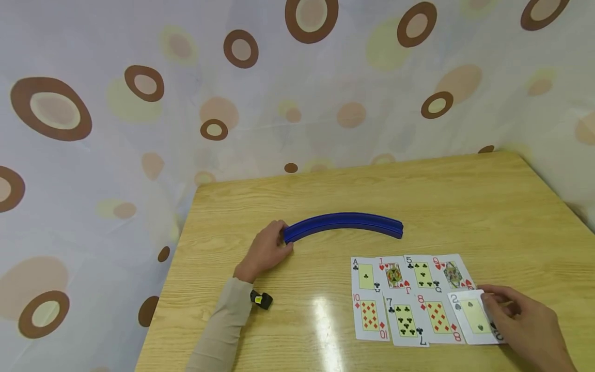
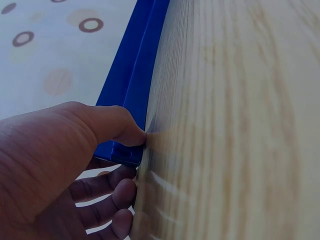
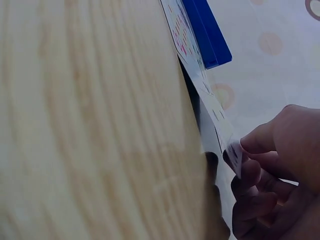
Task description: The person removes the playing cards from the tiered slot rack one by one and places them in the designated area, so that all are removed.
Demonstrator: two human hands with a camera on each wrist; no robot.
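A long, curved blue playing card holder [image 1: 344, 222] rests on the table. My left hand [image 1: 266, 250] grips its left end, thumb on the near side, as the left wrist view shows. At the lower right, my right hand [image 1: 532, 321] pinches the right edge of a two of spades [image 1: 471, 316] between thumb and fingers. In the right wrist view that card [image 3: 220, 120] tilts, its held edge raised off the wood. Beside it lie an eight of diamonds [image 1: 437, 316], a seven of clubs [image 1: 406, 320] and a ten of diamonds [image 1: 369, 314], face up.
Above them lies another row: ace of clubs [image 1: 365, 276], jack of hearts [image 1: 393, 275], five of clubs [image 1: 423, 274] and queen of hearts [image 1: 451, 274]. The wooden table [image 1: 241, 206] meets a spotted cloth [image 1: 260, 139] behind and at both sides. A small black device [image 1: 261, 299] is by my left sleeve.
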